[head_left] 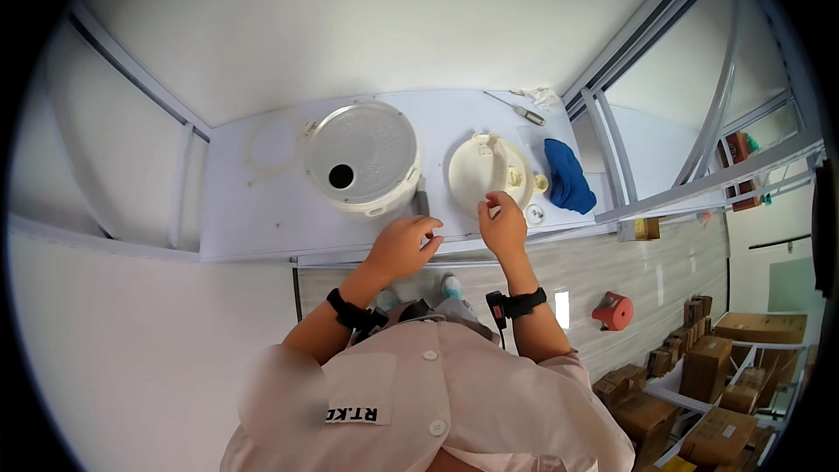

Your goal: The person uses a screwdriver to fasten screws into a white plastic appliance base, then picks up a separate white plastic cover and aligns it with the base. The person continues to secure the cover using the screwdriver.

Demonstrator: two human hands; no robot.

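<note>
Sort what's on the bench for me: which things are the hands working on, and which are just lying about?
In hand:
- right hand on the white round lid part
- left hand at the bench edge, near the white cooker body

Lying about:
- blue cloth
- screwdriver
- clear ring
- red object on the floor

Both bare forearms rise from the lower centre of the frame, each with a black band at the wrist. Left hand (pixel 404 245), just left of centre: loosely curled, knuckles up, fingers tucked toward the thumb; whether anything is pinched cannot be told. Right hand (pixel 504 225), just right of centre: reaching further up the frame, fingers bent, fingertips (pixel 491 206) drawn together. Hands near, not touching.
</note>
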